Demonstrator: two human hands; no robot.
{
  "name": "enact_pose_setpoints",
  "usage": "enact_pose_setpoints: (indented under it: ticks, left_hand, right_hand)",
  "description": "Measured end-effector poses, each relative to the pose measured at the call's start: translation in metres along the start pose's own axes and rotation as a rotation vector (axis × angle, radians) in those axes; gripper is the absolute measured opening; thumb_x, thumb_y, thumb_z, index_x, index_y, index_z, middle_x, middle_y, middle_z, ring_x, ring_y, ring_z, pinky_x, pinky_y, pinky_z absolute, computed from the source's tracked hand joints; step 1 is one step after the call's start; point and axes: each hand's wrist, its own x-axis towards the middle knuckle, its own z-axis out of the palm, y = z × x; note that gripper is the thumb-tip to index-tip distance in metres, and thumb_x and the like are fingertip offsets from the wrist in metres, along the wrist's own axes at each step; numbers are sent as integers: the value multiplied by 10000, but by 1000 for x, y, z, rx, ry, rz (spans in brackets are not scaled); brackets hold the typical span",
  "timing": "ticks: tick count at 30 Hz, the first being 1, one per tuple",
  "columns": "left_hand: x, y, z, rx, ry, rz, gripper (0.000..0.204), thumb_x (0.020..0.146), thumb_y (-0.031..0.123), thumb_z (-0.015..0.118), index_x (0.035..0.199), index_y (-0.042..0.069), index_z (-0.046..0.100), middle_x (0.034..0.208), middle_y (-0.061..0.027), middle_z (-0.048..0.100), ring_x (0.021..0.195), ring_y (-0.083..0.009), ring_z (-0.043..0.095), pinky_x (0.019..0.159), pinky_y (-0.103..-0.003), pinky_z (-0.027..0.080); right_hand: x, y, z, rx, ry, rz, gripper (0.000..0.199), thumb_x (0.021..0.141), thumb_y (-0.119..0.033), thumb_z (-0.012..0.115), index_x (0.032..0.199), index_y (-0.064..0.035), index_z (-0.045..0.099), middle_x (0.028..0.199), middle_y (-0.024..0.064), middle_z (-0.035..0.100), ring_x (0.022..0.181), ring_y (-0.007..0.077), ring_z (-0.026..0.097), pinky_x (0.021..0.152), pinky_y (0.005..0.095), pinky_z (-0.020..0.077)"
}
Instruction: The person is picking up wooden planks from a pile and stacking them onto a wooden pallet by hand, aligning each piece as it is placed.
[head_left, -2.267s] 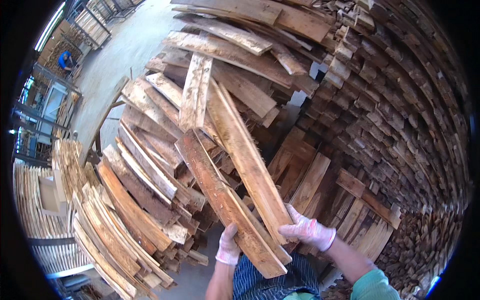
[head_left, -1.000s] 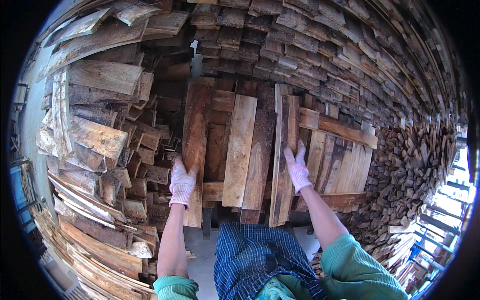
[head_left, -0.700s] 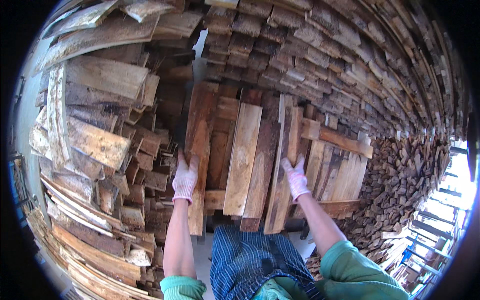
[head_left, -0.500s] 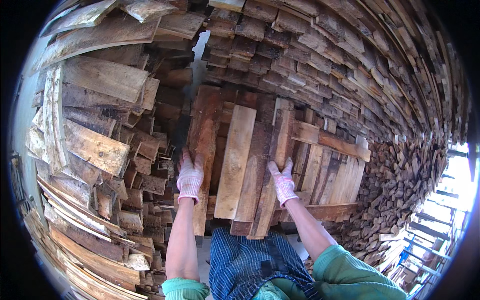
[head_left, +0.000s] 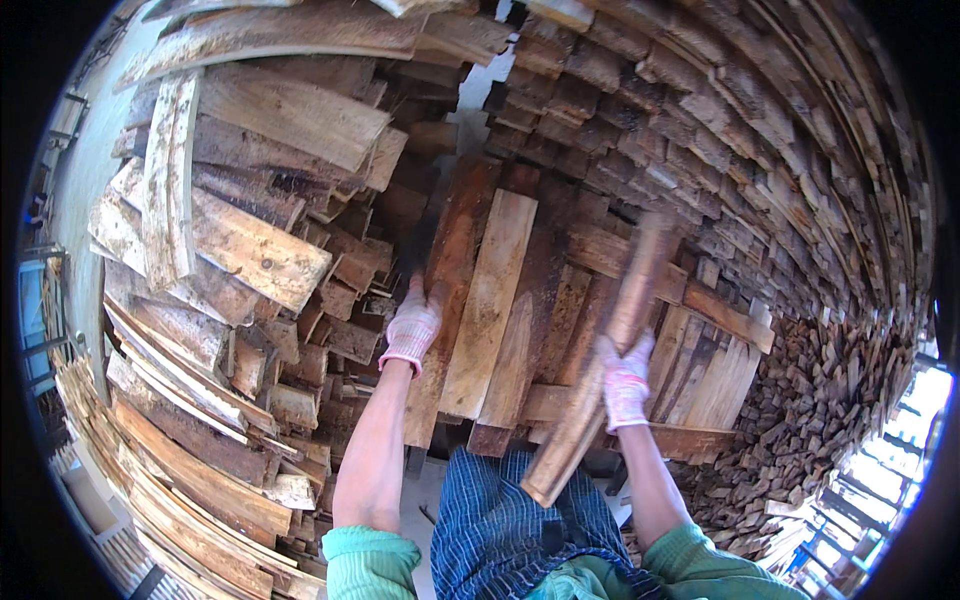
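Observation:
My right hand (head_left: pixel 626 378), in a pinkish-white glove, grips a narrow wooden plank (head_left: pixel 575 440). The plank is tilted and motion-blurred, raised over a row of boards, its near end close to my apron. My left hand (head_left: pixel 413 325), gloved alike, is at the outer edge of a long reddish-brown board (head_left: pixel 462 235), thumb on top and fingers along the side, partly hidden. Beside that board lie a paler board (head_left: pixel 490 300) and a dark one (head_left: pixel 535 285). They rest across crosswise wood strips (head_left: pixel 725 318), with more short boards (head_left: pixel 720 385) farther right.
Stacked rough boards (head_left: pixel 290 110) rise on the left, some jutting toward my left arm. A tall wall of stacked planks (head_left: pixel 740 150) curves round the far and right sides. A heap of wood pieces (head_left: pixel 820 410) stands at right, near a bright opening (head_left: pixel 910 420).
My right hand has lifted the plank off the row and moved it right, turning it aslant. My left hand remains at the reddish-brown board. The view has shifted, too.

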Motion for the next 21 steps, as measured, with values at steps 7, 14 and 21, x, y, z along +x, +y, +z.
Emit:
enact_pose_setpoints:
  ticks: [7,14,21]
  left_hand:
    - [6,29,3,-55,8,130,646,1007,314,482,1580,88,287,1482,-315,470,1341,-453,494,1096,-481,446]
    - [2,33,9,-65,-10,109,695,1022,388,456,1603,92,215,1503,-319,441,1350,-461,479,1121,-488,413]
    - [-1,21,0,-50,-20,69,757,1032,510,398,1584,18,237,1508,-301,451,1317,-440,530,1098,-476,436]
  right_hand:
    - [4,-28,31,-839,-68,-212,967,879,-544,702,1592,-71,251,1367,292,511,1257,468,543,1088,503,436]
    - [67,36,12,-62,72,-76,724,1043,-514,478,1556,-20,343,1545,220,445,1424,360,408,1177,415,312]
    - [47,14,92,106,-111,78,736,1030,-488,459,1575,-26,284,1573,182,416,1430,332,419,1157,399,333]
